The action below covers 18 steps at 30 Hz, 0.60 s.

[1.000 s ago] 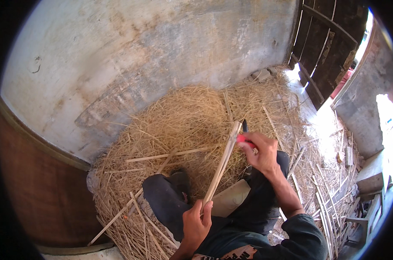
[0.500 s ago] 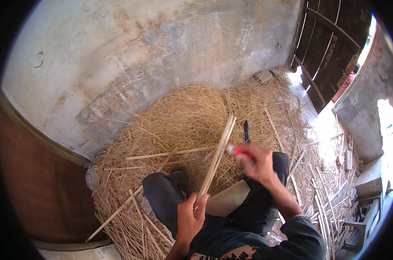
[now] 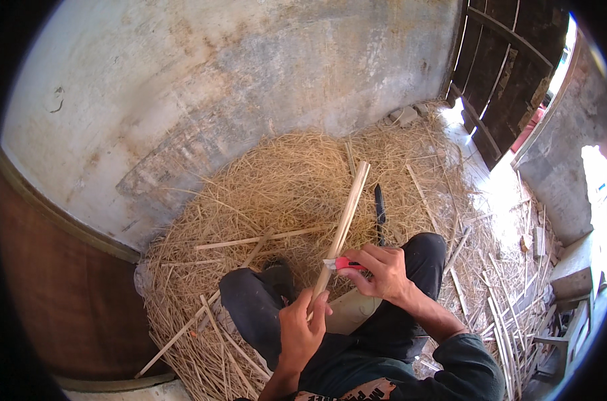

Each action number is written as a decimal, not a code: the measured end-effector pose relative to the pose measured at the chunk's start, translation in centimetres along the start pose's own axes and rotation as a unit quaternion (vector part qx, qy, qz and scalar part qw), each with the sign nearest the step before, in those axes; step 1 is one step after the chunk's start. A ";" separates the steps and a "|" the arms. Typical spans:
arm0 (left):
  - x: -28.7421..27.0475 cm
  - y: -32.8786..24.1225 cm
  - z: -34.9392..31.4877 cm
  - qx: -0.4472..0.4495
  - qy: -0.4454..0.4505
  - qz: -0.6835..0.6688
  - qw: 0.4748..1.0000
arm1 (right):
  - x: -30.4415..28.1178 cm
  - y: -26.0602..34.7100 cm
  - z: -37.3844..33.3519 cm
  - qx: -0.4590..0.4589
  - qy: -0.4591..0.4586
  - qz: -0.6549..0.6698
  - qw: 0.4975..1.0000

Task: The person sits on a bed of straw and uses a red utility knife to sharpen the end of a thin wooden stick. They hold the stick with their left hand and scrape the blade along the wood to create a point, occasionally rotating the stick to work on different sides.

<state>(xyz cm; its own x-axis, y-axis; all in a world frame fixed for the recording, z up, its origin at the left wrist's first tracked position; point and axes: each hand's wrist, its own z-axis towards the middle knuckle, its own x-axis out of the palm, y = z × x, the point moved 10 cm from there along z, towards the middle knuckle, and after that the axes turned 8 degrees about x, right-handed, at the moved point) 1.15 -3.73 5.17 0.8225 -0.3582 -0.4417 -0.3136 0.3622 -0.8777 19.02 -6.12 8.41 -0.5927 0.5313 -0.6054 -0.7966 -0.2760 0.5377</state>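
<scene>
My left hand [image 3: 302,329] is closed around the lower end of a pale split bamboo strip [image 3: 349,215], which slants up and away over my lap. The strip looks lengthwise-split into thin pieces lying together. My right hand [image 3: 380,273] grips a red utility knife [image 3: 349,263]. Its pale blade end touches the strip, or lies right over it, a little above my left fingers. Beyond my right hand, a dark long-bladed knife [image 3: 380,208] lies on the shavings. A light tan pad [image 3: 352,310] covers part of my lap, partly hidden by my hands.
A heap of straw-like shavings [image 3: 290,167] spreads before me against a stained wall [image 3: 250,80]. Loose strips [image 3: 260,238] lie at the left, more strips [image 3: 501,327] at the right. A dark wooden door [image 3: 504,73] stands at the far right, a brown panel [image 3: 69,281] at the left.
My right hand has moved down and left, bringing the utility knife from beside the bamboo strip onto or over its lower part. My left hand has risen slightly, and the strip's top is higher.
</scene>
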 end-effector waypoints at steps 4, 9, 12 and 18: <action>0.0 0.1 -0.5 -0.003 -0.013 0.007 1.000 | -0.3 0.1 0.3 -0.005 -0.007 0.002 1.000; -0.1 0.1 -0.6 -0.006 -0.009 0.018 1.000 | -0.5 0.2 0.5 -0.007 -0.012 -0.002 1.000; -0.4 0.2 -0.7 -0.005 -0.020 0.015 1.000 | -0.5 0.2 0.8 -0.009 -0.014 0.000 1.000; -0.7 1.0 -1.4 -0.009 -0.017 0.019 1.000 | -0.5 -1.6 1.7 0.002 -0.045 0.015 0.999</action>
<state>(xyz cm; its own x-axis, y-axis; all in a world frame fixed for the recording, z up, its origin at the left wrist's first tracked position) -0.37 -4.33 4.34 0.8259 -0.3144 -0.4681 -0.3530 0.3591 -0.8640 20.79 -4.62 8.86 -0.6025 0.5931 -0.5341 -0.7786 -0.2893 0.5569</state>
